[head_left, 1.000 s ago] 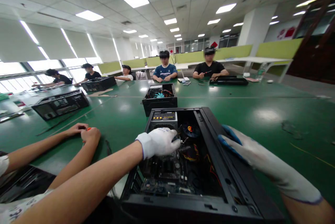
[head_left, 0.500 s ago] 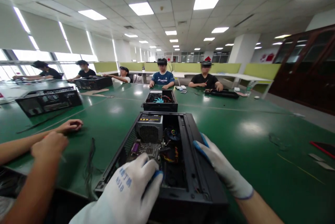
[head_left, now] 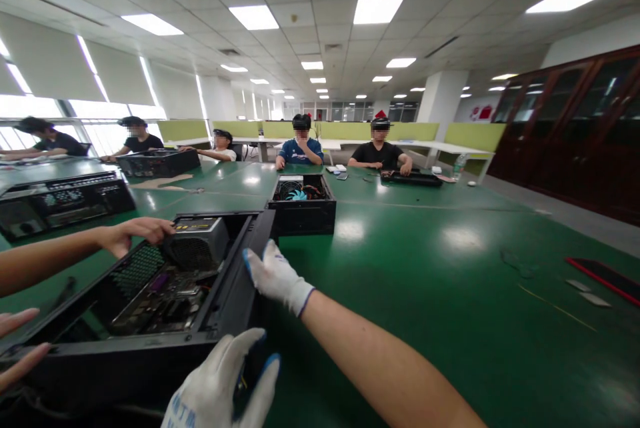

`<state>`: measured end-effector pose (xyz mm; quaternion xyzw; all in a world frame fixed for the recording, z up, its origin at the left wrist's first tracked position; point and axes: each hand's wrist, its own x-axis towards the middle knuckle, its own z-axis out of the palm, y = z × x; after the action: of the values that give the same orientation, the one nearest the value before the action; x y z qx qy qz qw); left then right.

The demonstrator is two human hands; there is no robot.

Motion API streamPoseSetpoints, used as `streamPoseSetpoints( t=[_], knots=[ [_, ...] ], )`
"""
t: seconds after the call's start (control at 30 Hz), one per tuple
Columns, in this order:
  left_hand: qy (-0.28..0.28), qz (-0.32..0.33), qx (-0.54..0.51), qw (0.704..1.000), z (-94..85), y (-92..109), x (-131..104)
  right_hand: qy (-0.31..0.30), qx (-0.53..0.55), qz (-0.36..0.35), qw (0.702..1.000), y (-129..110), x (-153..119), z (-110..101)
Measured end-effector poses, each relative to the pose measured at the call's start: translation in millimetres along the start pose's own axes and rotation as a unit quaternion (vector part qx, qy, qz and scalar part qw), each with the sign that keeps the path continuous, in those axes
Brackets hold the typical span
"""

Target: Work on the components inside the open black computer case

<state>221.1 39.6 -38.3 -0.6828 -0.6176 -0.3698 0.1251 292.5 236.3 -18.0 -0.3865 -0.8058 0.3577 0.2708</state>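
Note:
An opened black computer case (head_left: 150, 348) lies tilted to the left in front of me, showing a power supply (head_left: 197, 241) and a circuit board (head_left: 170, 301) inside. My right hand (head_left: 277, 275), in a white glove with blue fingertips, rests its outstretched fingers against the case's right side. My left hand (head_left: 225, 381), gloved alike, is at the near right corner of the case with thumb and fingers apart; nothing shows in it. A co-worker's bare hand (head_left: 135, 235) touches the far left edge near the power supply. More bare fingers (head_left: 23, 341) reach the near left corner.
A second case with a blue fan (head_left: 297, 196) stands behind on the green table (head_left: 400, 268). Another case (head_left: 65, 205) is at left. Several people sit around the table. A red-edged black item (head_left: 607, 278) and a thin yellow strip (head_left: 557, 308) lie at right.
The computer case has moved left and turned. My left hand has left its inside and is now at its near right corner. The co-worker's hands have come onto the case.

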Motion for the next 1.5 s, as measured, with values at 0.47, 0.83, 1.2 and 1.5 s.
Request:
streamPoseSetpoints(
  t=[0.47,0.83,1.2,1.5],
  knots=[
    [-0.016,0.001,-0.028,0.999,77.6,-50,-2,-0.058,-0.113,0.007,0.992,68,21,-52],
    [-0.140,-0.024,-0.044,0.989,156.2,-15,26,0.050,-0.385,0.036,0.921,102,95,-140],
    [-0.188,-0.046,-0.033,0.981,158.1,-11,29,0.079,-0.493,0.044,0.865,107,143,-144],
    [-0.158,-0.020,-0.049,0.986,157.6,-12,28,0.077,-0.493,-0.011,0.866,93,48,-147]
  ],
)
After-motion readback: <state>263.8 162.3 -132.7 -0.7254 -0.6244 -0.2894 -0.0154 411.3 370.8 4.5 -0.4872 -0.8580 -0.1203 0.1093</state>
